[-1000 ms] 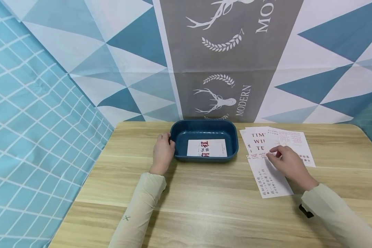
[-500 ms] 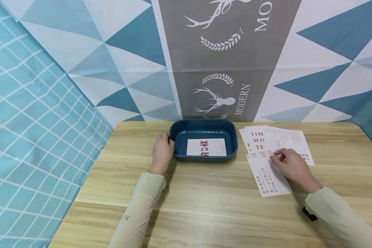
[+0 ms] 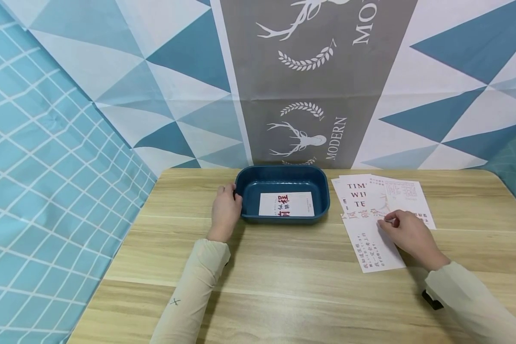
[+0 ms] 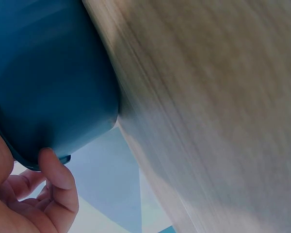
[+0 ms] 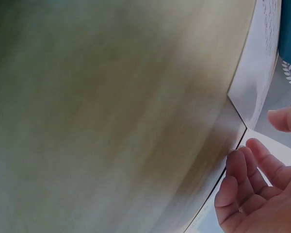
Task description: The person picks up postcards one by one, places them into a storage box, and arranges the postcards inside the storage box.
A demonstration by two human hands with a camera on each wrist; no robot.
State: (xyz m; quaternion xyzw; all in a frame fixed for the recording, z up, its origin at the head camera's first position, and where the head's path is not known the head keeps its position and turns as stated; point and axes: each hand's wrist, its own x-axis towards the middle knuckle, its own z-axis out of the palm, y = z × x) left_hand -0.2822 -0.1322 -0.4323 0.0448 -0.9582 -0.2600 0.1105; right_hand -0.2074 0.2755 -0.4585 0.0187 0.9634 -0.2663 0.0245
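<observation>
My left hand (image 3: 226, 212) grips tray (image 3: 284, 220); right hand (image 3: 408, 234), thumb apart, over printed cards (image 3: 365, 229) near worktop's (image 3: 292, 272) back edge. Likely light, bendable; lift by corners.

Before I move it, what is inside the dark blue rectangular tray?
A white rectangular card with red and dark print lies inside the dark blue tray. The tray's near wall hides the card's near edge; anything under the card is covered.

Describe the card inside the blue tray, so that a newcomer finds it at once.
On the table, near its back edge, sits a blue tray. In it lies a white card with large red characters. It is the only one inside; the other cards overlap on the table by the right hand.
</observation>
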